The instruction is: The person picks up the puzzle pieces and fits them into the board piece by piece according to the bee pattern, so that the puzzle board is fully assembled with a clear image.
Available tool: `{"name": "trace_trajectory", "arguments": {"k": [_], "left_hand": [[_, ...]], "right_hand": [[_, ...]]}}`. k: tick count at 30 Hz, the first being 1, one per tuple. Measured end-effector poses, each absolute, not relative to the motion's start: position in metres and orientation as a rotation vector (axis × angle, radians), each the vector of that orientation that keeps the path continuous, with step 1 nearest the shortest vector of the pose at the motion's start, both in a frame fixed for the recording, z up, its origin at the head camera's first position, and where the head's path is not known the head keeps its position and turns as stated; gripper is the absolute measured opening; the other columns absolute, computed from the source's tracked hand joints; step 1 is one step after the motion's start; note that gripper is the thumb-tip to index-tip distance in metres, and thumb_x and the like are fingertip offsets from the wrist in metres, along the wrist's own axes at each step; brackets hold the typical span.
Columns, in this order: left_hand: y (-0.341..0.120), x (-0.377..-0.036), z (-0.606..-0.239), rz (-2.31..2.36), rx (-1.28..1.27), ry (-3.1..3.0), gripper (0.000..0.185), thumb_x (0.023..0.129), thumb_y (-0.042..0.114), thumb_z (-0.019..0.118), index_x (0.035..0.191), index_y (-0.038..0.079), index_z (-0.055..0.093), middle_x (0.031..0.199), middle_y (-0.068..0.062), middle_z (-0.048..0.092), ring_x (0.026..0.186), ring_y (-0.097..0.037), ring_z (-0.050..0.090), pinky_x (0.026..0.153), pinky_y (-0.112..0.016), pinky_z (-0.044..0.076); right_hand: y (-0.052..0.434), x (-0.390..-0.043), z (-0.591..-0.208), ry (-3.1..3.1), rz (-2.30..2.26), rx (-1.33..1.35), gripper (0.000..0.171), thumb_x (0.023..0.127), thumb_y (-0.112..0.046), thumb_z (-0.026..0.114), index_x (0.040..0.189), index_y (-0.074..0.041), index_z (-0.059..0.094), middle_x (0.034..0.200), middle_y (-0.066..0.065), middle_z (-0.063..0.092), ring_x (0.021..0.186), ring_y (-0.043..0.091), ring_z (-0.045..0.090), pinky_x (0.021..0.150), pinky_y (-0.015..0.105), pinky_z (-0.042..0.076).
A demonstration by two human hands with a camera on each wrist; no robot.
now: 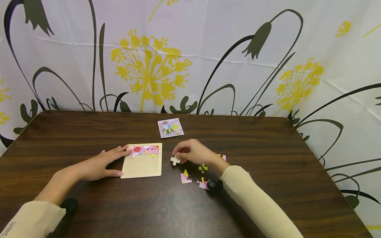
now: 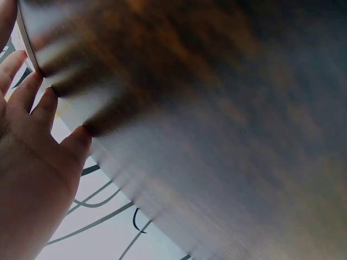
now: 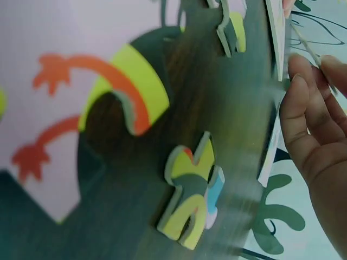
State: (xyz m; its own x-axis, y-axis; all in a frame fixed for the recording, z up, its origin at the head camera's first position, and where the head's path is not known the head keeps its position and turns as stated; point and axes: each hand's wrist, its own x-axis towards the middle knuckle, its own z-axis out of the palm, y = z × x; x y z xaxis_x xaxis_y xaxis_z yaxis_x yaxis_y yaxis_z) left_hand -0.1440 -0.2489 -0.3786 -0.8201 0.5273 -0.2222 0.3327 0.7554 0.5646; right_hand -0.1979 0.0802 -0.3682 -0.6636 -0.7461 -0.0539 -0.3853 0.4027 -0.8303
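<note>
A wooden puzzle tray (image 1: 143, 168) lies on the dark table, with a row of pink pieces (image 1: 145, 150) fitted along its top. My left hand (image 1: 102, 163) lies flat beside the tray, its straight fingers touching the tray's left edge. In the left wrist view the fingers (image 2: 38, 103) rest on the blurred tabletop. My right hand (image 1: 191, 152) pinches a pale puzzle piece (image 1: 175, 160) just above the table, right of the tray. Loose pieces (image 1: 186, 177) lie below and beside that hand. The right wrist view shows one of them (image 3: 191, 196) close up, left of the fingers (image 3: 312, 130).
A small picture card with a bee (image 1: 170, 128) lies behind the tray. More loose pieces (image 1: 203, 168) sit by my right wrist, with a black wrist camera (image 1: 213, 185) near them. The table's (image 1: 268, 148) back edge meets a flowered curtain (image 1: 190, 56).
</note>
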Motion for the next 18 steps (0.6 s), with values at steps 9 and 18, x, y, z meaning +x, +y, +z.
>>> {"name": "trace_trajectory", "arguments": {"k": [9,18], "left_hand": [[-0.2487,-0.143,-0.3776,0.736,0.657,2.583,0.083,0.077,0.046,0.066,0.143,0.01,0.03,0.148,-0.02,0.017,0.134,-0.043,0.01,0.097,-0.069,0.003],[-0.2486,-0.1435,-0.3774,0.75,0.655,2.577,0.083,0.077,0.046,0.066,0.142,0.009,0.03,0.148,-0.021,0.017,0.134,-0.044,0.009,0.096,-0.07,0.003]], "right_hand": [[0.0832,-0.1991,-0.3666,2.232,-1.159,-1.064,0.021,0.079,0.002,0.068,0.1,0.0,0.065,0.086,0.008,0.065,0.07,0.01,0.058,0.067,0.02,0.05],[0.0775,-0.1992,-0.3685,2.229,-1.281,-1.054,0.009,0.082,0.0,0.065,0.09,0.001,0.068,0.083,0.006,0.066,0.062,0.021,0.062,0.061,0.032,0.053]]}}
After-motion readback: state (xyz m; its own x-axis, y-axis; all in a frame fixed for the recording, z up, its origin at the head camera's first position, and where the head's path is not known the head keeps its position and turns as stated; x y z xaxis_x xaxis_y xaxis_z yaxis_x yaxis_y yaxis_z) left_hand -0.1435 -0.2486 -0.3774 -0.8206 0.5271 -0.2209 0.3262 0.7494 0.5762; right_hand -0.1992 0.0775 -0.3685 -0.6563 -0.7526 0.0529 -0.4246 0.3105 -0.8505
